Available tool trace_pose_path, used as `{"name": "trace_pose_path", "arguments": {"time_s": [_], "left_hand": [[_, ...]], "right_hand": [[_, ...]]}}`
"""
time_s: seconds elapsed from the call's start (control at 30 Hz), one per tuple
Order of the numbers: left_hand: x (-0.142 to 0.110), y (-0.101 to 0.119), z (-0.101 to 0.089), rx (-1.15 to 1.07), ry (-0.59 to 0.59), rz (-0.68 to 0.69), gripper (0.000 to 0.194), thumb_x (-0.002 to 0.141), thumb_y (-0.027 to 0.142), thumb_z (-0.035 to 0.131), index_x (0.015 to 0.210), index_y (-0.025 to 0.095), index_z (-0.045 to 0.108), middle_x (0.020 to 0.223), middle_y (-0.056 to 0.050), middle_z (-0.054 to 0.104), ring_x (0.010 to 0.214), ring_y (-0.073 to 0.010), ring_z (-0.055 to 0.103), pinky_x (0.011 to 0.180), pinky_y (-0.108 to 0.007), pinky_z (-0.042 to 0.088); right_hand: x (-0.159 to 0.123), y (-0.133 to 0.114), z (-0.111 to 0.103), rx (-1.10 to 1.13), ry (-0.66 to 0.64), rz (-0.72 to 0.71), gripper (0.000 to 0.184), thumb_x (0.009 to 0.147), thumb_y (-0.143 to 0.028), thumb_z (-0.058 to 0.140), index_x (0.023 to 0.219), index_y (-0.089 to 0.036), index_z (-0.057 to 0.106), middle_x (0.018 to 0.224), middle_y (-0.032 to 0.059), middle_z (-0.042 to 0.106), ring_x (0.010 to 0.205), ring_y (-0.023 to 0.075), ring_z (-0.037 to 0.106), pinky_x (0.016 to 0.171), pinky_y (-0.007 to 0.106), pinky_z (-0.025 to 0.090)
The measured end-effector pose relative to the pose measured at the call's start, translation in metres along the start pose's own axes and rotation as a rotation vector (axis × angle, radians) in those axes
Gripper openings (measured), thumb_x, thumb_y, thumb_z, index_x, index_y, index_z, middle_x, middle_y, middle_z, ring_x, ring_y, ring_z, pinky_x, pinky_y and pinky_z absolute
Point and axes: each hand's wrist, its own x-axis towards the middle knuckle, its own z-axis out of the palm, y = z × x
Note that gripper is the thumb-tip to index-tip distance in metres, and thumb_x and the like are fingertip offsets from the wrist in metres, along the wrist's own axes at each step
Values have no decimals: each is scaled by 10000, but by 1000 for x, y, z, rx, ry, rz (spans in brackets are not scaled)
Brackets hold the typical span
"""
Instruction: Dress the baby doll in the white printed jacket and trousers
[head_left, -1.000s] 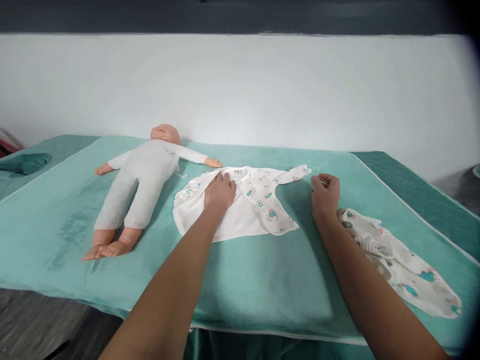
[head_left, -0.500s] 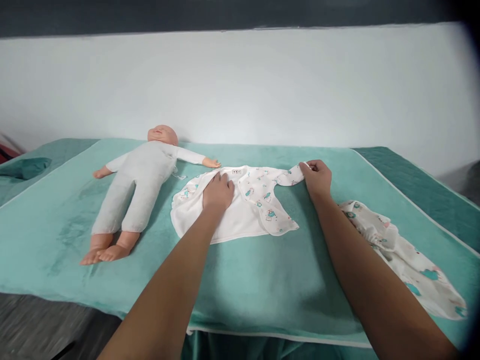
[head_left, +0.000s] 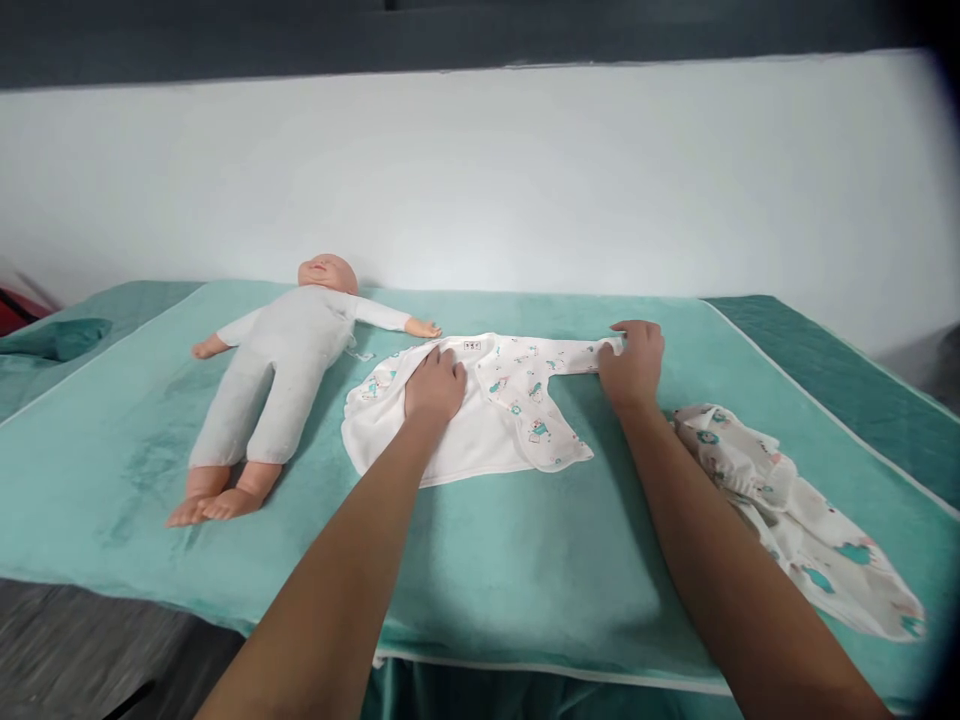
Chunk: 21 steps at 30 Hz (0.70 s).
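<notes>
A white printed baby shirt (head_left: 502,405) lies spread open on the teal mat (head_left: 487,560). My left hand (head_left: 435,385) rests flat on the shirt's left half, fingers stretched out. My right hand (head_left: 634,362) presses down on the end of the shirt's right sleeve, which lies straight out to the right; its fingers are curled over the cuff. A baby doll (head_left: 277,365) in a pale grey suit lies on its back to the left of the shirt, one arm reaching toward the collar.
Printed baby trousers (head_left: 802,520) lie crumpled on the mat by my right forearm. A white wall runs behind the mat. Darker green bedding (head_left: 847,385) borders the mat on the right, and a green fold (head_left: 52,338) lies at far left.
My right hand moved left from the bare mat to the shirt's right sleeve, took its end and drew it out straight. My left hand stayed on the shirt.
</notes>
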Motion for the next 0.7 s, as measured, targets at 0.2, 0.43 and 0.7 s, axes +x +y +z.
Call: {"name": "trace_pose_path", "arguments": {"time_s": [0.2, 0.43, 0.7], "left_hand": [[-1, 1, 0, 16, 14, 11, 436, 1003, 351, 293, 1335, 206, 535, 1515, -115, 498, 1387, -278, 476, 1137, -425, 408], [-2, 4, 0, 44, 26, 7, 427, 1005, 351, 303, 1330, 206, 539, 1511, -107, 504, 1376, -272, 488, 1143, -411, 401], [-4, 4, -1, 55, 53, 33, 408, 1007, 332, 300, 1276, 200, 578, 1479, -103, 540, 1341, -267, 515, 1119, -407, 426]], "right_hand": [[-57, -85, 7, -39, -539, -361, 269, 937, -496, 538, 1025, -252, 609, 1008, 67, 682, 894, 242, 616, 772, 357, 457], [-70, -112, 28, -316, -619, -399, 141, 948, -263, 474, 922, -212, 603, 969, 119, 669, 847, 256, 615, 673, 342, 407], [-24, -50, 30, 434, -391, 304, 195, 792, -380, 543, 882, -213, 587, 708, 6, 627, 611, 169, 573, 556, 283, 452]]}}
